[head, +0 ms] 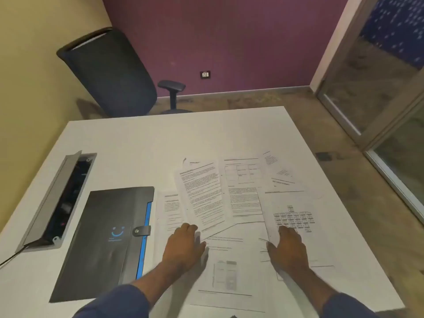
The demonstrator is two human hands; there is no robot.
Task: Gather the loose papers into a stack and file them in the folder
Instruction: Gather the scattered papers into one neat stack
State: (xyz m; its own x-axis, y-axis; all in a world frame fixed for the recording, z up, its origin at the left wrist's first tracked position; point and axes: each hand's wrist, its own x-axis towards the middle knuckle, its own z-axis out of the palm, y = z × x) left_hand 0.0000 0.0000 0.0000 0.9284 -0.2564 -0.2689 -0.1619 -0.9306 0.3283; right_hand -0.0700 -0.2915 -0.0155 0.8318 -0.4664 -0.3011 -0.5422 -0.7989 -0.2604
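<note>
A dark office chair (110,72) behind the white table (142,138), an open cable box (62,198) at its left edge.

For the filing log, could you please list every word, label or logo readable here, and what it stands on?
Blue smiley logo on the dark grey plastic folder: a symbol; the wording beneath is blurred.
Printed white paper sheets: text, tables and chart too small and blurred to read.
Nothing can be quoted.

Just one cam here, head-mounted, wide-angle, looking forward and down from the near edge of the white table (137,143). Pretty close in, the far wall (229,42) and office chair (110,72) bend with the lens.
</note>
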